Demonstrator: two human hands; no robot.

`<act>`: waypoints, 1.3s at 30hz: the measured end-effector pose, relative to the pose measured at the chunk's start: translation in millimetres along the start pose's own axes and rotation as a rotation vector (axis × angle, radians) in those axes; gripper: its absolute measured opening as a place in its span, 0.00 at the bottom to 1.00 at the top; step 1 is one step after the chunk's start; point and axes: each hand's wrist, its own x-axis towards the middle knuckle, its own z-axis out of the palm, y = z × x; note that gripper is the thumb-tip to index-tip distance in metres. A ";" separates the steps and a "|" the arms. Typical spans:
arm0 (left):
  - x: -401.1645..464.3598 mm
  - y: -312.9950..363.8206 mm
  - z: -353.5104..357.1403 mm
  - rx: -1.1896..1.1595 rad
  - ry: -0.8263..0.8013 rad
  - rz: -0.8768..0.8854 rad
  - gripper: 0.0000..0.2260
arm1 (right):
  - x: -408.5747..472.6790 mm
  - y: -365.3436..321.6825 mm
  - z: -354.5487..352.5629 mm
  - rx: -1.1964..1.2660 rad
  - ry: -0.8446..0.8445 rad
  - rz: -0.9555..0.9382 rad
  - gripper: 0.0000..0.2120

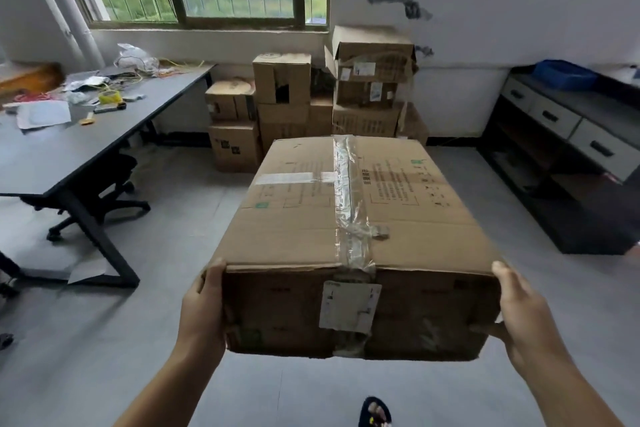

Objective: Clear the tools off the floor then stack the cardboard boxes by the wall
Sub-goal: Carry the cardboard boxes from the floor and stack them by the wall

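A large taped cardboard box [353, 218] is held up off the floor in front of me. My left hand [202, 312] grips its near left edge, thumb on top and fingers under or behind the side. My right hand [519, 312] grips the near right edge the same way. A white label sits on the box's near face. Against the far wall, under the window, stands a pile of several cardboard boxes [311, 107], stacked two and three high. No tools show on the floor ahead.
A dark desk [79, 149] with clutter, including yellow tape and papers, stands at left, with an office chair [104, 198] under it. A drawer cabinet [568, 156] lines the right wall. My foot in a sandal [375, 412] is at the bottom. Grey floor lies between me and the pile.
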 end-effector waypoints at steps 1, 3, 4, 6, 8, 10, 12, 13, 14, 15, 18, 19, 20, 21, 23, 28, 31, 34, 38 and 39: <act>20.3 1.2 18.0 0.002 -0.004 0.010 0.08 | 25.0 -5.0 8.2 -0.004 0.003 -0.009 0.17; 59.3 3.5 56.7 0.005 -0.004 0.027 0.09 | 77.4 -15.5 24.3 -0.009 -0.002 -0.015 0.18; 79.2 5.1 77.2 -0.004 -0.005 0.035 0.09 | 105.3 -21.3 33.1 -0.003 -0.008 -0.023 0.18; 121.4 7.0 118.8 -0.032 0.019 0.039 0.09 | 162.6 -36.8 49.3 -0.003 -0.020 -0.035 0.18; 161.2 14.8 163.3 -0.049 0.031 0.036 0.09 | 219.8 -60.2 65.4 -0.014 -0.022 -0.054 0.19; 197.4 28.6 208.4 -0.077 0.018 0.036 0.09 | 275.5 -88.3 81.2 -0.018 -0.028 -0.091 0.19; 235.8 40.3 249.6 -0.094 0.022 0.044 0.09 | 327.1 -115.1 97.2 -0.019 -0.034 -0.127 0.22; 254.5 46.6 268.1 -0.099 0.016 0.049 0.09 | 350.1 -127.6 105.8 -0.022 -0.050 -0.142 0.24; 274.6 52.8 285.3 -0.106 0.009 0.057 0.09 | 372.8 -139.5 115.1 -0.022 -0.068 -0.162 0.27; 295.3 59.7 301.6 -0.116 0.005 0.061 0.09 | 394.9 -150.7 124.7 -0.025 -0.079 -0.179 0.28; 367.8 78.1 347.9 -0.152 -0.012 0.072 0.10 | 464.3 -182.6 158.7 -0.038 -0.056 -0.237 0.29; 394.2 84.1 363.4 -0.162 -0.023 0.081 0.10 | 489.5 -192.9 171.0 -0.032 -0.041 -0.255 0.28; 421.0 90.8 379.1 -0.176 -0.034 0.091 0.10 | 509.2 -205.6 186.3 -0.016 -0.027 -0.273 0.28; 447.7 98.4 394.5 -0.192 -0.046 0.105 0.09 | 530.6 -216.7 201.2 -0.002 -0.016 -0.288 0.27; 501.4 116.7 425.3 -0.229 -0.075 0.126 0.09 | 568.6 -242.4 233.8 0.048 -0.007 -0.328 0.25; 628.4 183.8 493.8 -0.237 -0.155 0.202 0.09 | 665.0 -315.7 313.8 0.141 0.047 -0.353 0.31; 692.4 223.7 538.1 -0.246 -0.173 0.221 0.09 | 715.5 -364.2 352.7 0.178 0.086 -0.336 0.20; 744.3 251.5 581.4 -0.204 -0.187 0.215 0.09 | 767.4 -406.6 381.3 0.182 0.090 -0.310 0.13; 805.1 268.6 632.9 -0.177 -0.189 0.168 0.09 | 842.5 -440.5 411.5 0.140 0.088 -0.266 0.12; 819.7 270.8 646.4 -0.166 -0.195 0.161 0.09 | 865.2 -445.3 418.5 0.127 0.083 -0.255 0.12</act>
